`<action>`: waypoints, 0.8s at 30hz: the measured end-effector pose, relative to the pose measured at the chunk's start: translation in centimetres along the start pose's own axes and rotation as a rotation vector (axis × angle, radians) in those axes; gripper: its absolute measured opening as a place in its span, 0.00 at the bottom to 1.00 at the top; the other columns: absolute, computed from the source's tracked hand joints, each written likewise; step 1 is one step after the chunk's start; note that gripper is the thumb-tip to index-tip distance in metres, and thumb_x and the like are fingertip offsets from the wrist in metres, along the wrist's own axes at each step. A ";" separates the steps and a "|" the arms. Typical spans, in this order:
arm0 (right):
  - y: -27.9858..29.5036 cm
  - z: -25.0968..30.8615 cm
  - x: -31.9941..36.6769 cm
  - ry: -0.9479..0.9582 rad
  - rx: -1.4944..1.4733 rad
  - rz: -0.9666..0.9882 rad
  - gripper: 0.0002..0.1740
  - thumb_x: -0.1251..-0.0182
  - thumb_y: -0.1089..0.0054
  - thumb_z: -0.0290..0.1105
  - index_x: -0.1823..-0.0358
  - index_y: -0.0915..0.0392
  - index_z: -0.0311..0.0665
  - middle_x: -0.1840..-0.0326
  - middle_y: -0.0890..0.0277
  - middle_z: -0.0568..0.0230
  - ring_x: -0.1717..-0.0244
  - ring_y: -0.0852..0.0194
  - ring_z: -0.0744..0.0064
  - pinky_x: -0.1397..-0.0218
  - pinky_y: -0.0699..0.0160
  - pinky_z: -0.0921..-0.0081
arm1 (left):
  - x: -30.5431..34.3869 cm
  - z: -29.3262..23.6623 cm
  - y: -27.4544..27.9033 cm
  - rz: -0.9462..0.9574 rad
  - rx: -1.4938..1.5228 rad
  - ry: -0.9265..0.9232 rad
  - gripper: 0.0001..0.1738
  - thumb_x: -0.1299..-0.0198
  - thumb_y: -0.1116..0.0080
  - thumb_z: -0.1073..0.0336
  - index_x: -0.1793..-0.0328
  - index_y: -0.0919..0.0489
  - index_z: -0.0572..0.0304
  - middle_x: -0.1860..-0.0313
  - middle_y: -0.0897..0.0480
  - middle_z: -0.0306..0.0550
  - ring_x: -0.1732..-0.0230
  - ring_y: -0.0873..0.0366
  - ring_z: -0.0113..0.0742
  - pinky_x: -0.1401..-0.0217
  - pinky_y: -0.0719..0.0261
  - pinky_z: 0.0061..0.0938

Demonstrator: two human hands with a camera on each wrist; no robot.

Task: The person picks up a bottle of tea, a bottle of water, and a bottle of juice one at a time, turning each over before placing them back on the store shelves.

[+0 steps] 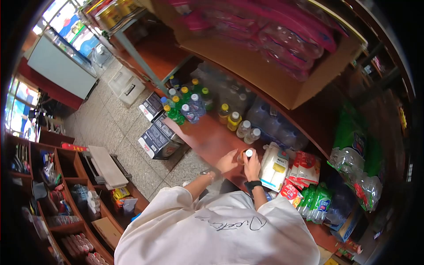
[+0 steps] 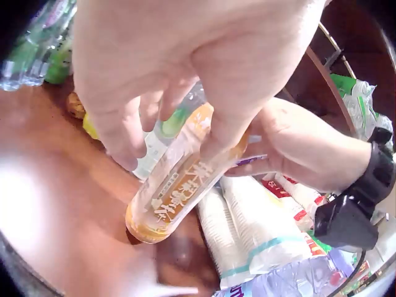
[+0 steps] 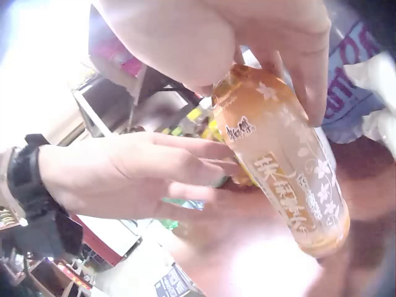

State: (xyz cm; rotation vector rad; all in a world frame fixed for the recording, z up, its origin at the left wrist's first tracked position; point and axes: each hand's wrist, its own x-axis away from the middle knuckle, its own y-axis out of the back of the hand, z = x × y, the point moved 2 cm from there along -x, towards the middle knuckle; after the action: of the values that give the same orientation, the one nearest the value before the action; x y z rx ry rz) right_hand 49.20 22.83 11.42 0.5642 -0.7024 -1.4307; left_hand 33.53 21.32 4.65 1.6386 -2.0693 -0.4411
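An orange-labelled tea bottle (image 3: 278, 161) with pale flowers and writing stands between my two hands over the reddish-brown shelf (image 1: 207, 139). My right hand (image 1: 252, 168) grips it near the top, where a white cap shows in the head view. Close on its other side is my left hand (image 1: 227, 162), fingers loosely extended. In the left wrist view the left thumb overlaps the label, while the fingers spread out to the left. Seen from the right wrist, those left fingertips (image 3: 226, 167) reach the bottle's side. Its base appears tilted toward the shelf in the left wrist view.
Yellow-capped and white-capped bottles (image 1: 234, 121) line the shelf behind the hands, with green bottles (image 1: 176, 115) farther left. Packs of white cups (image 1: 274, 168) and red packets (image 1: 304, 168) lie right beside the right hand. A cardboard box (image 1: 247, 66) overhangs above. Dark cartons (image 1: 159, 141) sit on the floor.
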 end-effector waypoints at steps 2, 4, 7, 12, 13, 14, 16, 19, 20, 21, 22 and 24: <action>-0.6 2.5 1.2 0.061 -0.032 0.053 0.22 0.30 0.47 0.47 0.42 0.33 0.41 0.45 0.25 0.45 0.49 0.25 0.38 0.51 0.26 0.47 | 1.7 1.8 0.5 0.047 0.067 -0.016 0.46 0.48 0.35 0.64 0.24 0.43 0.67 0.30 0.32 0.62 0.29 0.34 0.54 0.28 0.35 0.37; -0.7 6.1 2.8 0.097 -0.039 0.102 0.23 0.30 0.47 0.47 0.42 0.33 0.41 0.46 0.24 0.44 0.49 0.25 0.37 0.51 0.26 0.47 | 4.0 3.8 1.4 0.001 0.171 -0.033 0.47 0.50 0.33 0.64 0.24 0.43 0.68 0.31 0.32 0.62 0.29 0.34 0.54 0.28 0.35 0.37; -1.5 12.4 5.1 0.235 -0.111 0.217 0.19 0.30 0.45 0.45 0.45 0.31 0.42 0.55 0.20 0.48 0.53 0.21 0.41 0.55 0.24 0.52 | 9.6 2.4 6.2 -0.122 0.342 -0.013 0.47 0.52 0.30 0.62 0.25 0.39 0.65 0.32 0.30 0.59 0.29 0.33 0.52 0.30 0.34 0.38; -4.2 22.7 10.3 0.449 -0.275 0.434 0.22 0.34 0.37 0.42 0.44 0.30 0.39 0.56 0.20 0.49 0.55 0.18 0.51 0.54 0.21 0.61 | 21.3 2.0 15.4 -0.510 0.064 0.223 0.42 0.58 0.25 0.54 0.33 0.26 0.51 0.51 0.16 0.54 0.49 0.18 0.52 0.48 0.20 0.38; -5.1 24.6 11.3 0.480 -0.321 0.493 0.25 0.36 0.34 0.41 0.43 0.30 0.38 0.56 0.20 0.49 0.55 0.17 0.54 0.54 0.21 0.63 | 23.8 3.1 16.4 -0.541 0.033 0.269 0.43 0.57 0.24 0.50 0.33 0.26 0.51 0.52 0.15 0.55 0.52 0.17 0.53 0.51 0.19 0.39; -6.5 25.8 12.3 0.564 -0.401 0.551 0.28 0.39 0.31 0.40 0.42 0.30 0.36 0.55 0.20 0.50 0.54 0.17 0.58 0.53 0.20 0.65 | 26.1 2.9 18.0 -0.569 0.025 0.289 0.40 0.57 0.24 0.45 0.38 0.23 0.54 0.54 0.15 0.54 0.53 0.17 0.52 0.50 0.19 0.40; -9.7 28.8 14.7 0.705 -0.448 0.642 0.34 0.45 0.25 0.41 0.41 0.31 0.34 0.52 0.20 0.51 0.53 0.17 0.62 0.51 0.20 0.68 | 30.8 2.6 21.5 -0.660 -0.011 0.254 0.44 0.61 0.23 0.44 0.35 0.25 0.50 0.56 0.15 0.57 0.55 0.17 0.56 0.53 0.19 0.42; -11.7 34.8 19.7 0.826 -0.331 0.720 0.40 0.52 0.21 0.43 0.39 0.30 0.34 0.53 0.18 0.53 0.52 0.16 0.63 0.51 0.19 0.69 | 36.6 1.4 25.9 -0.736 -0.029 0.346 0.43 0.60 0.24 0.45 0.35 0.25 0.49 0.56 0.16 0.59 0.55 0.18 0.58 0.53 0.19 0.42; -13.2 35.8 21.1 0.737 -0.331 0.759 0.40 0.53 0.20 0.45 0.41 0.28 0.34 0.53 0.18 0.54 0.52 0.16 0.62 0.50 0.20 0.67 | 38.7 0.7 27.6 -0.770 -0.030 0.362 0.43 0.60 0.24 0.45 0.35 0.25 0.49 0.56 0.16 0.59 0.55 0.18 0.58 0.53 0.19 0.42; -14.4 36.7 22.2 0.645 -0.324 0.794 0.40 0.55 0.20 0.46 0.42 0.27 0.34 0.54 0.17 0.55 0.52 0.17 0.61 0.49 0.20 0.66 | 40.7 -0.4 29.8 -0.675 -0.082 0.363 0.42 0.59 0.24 0.45 0.36 0.24 0.50 0.55 0.16 0.59 0.56 0.17 0.58 0.54 0.19 0.42; -16.4 36.9 22.5 0.763 -0.413 0.819 0.36 0.54 0.21 0.45 0.45 0.25 0.33 0.57 0.16 0.57 0.56 0.15 0.63 0.52 0.19 0.66 | 42.6 -1.3 32.0 -0.574 -0.133 0.360 0.41 0.57 0.25 0.45 0.36 0.24 0.51 0.54 0.16 0.59 0.56 0.17 0.57 0.55 0.19 0.42; -18.7 39.0 24.5 0.735 -0.439 0.891 0.35 0.53 0.21 0.45 0.47 0.24 0.33 0.56 0.16 0.57 0.56 0.15 0.63 0.53 0.19 0.67 | 48.0 -2.9 36.4 -0.825 -0.353 0.071 0.35 0.50 0.29 0.48 0.38 0.23 0.57 0.52 0.16 0.56 0.59 0.15 0.49 0.57 0.18 0.39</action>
State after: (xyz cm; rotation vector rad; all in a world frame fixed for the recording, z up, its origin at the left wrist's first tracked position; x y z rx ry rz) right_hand 8.09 -0.47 26.87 0.3141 0.0027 -0.4394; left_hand -3.70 -16.47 33.40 2.1617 -1.0907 -0.9272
